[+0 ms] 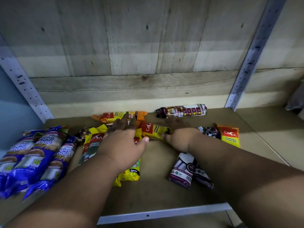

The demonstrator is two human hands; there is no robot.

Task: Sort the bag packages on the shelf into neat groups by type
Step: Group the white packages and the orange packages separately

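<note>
Left hand (122, 142): my fingers lie flat on the yellow packs (97, 140).
Right hand (178, 137): I pinch one yellow pack (154, 130) mid-shelf (246, 137).
Tip: I'd slide it left, aligned, off the purple packs (189, 171).

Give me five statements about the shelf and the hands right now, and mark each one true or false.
1. The blue singlet handle bag packages lie grouped at the left of the shelf. True.
2. The right hand grips the purple drawstring bag roll. False: that roll lies alone near the back wall, and the right hand grips a yellow Casa package.
3. The left hand reaches over the yellow packages with straight fingers. True.
4. Every Casa package is stacked in one pile. False: one lies apart at the right.
5. Purple packages lie under the right forearm. True.
</note>
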